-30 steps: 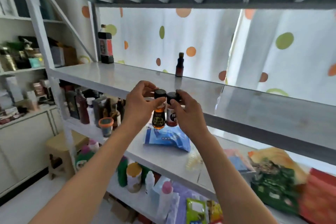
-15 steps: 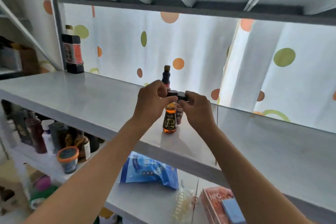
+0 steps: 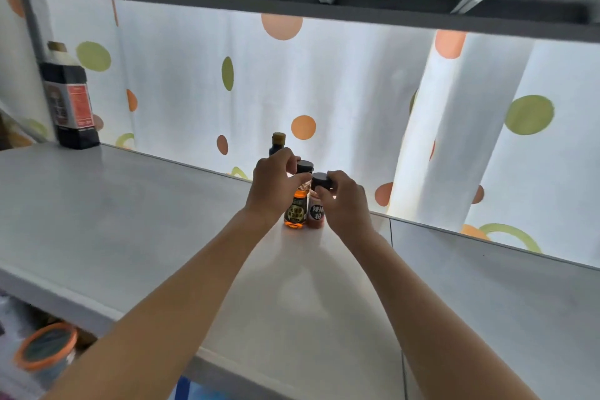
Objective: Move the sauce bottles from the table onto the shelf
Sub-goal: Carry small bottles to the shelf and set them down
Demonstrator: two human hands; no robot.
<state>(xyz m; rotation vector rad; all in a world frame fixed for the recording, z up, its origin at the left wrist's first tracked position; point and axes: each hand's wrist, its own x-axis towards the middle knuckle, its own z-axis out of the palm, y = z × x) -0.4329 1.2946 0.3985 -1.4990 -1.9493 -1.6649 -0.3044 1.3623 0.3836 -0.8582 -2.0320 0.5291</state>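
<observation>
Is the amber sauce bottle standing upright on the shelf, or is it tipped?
Upright. The amber sauce bottle stands with its base on the shelf, black cap on top, pinched by the left hand.

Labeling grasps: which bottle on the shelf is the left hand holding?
The amber bottle with the black-and-gold label; the left hand pinches its cap. The red bottle beside it is in the right hand.
</observation>
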